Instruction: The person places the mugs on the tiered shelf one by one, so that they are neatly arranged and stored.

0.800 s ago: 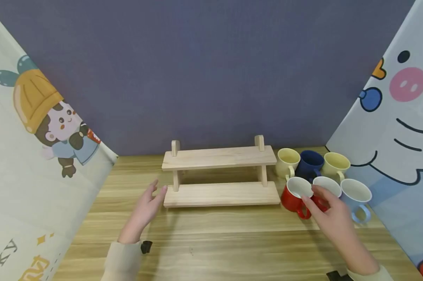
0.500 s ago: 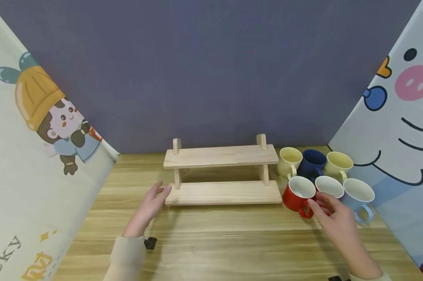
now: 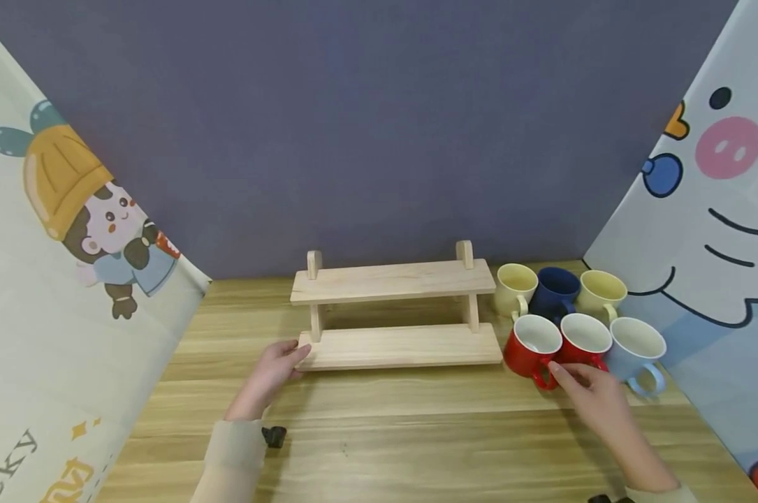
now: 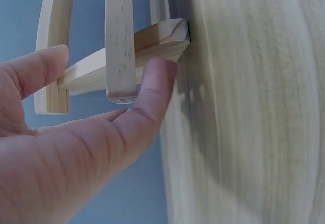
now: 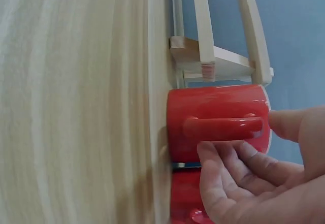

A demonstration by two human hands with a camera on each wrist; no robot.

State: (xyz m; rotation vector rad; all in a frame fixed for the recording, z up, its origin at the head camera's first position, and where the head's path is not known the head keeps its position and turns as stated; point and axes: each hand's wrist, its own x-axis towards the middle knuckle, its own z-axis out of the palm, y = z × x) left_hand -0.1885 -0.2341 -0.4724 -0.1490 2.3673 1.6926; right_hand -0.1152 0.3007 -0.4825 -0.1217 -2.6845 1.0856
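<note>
My left hand (image 3: 272,370) is at the left end of the pale wooden two-tier rack (image 3: 400,348). In the left wrist view, its thumb and fingers stand apart around the lower board's end, with a fingertip close beneath it. My right hand (image 3: 595,398) is at the handle of the nearest red mug (image 3: 525,358). The right wrist view has its fingertips beside that handle and the thumb near the rim, spread apart. Whether they touch is hard to tell. A second red mug (image 3: 585,341) stands just right of the first, partly behind the right hand.
Behind the red mugs stand a yellow mug (image 3: 513,288), a dark blue mug (image 3: 553,292) and another yellow mug (image 3: 601,292). A light blue mug (image 3: 633,356) is at the right. A dark panel (image 3: 379,140) closes off the back, with printed sheets at both sides.
My right hand has shifted from over the red mugs' rims down to the nearer mug's handle. The left hand has moved slightly right, onto the rack's left end. The mugs and rack keep their places.
</note>
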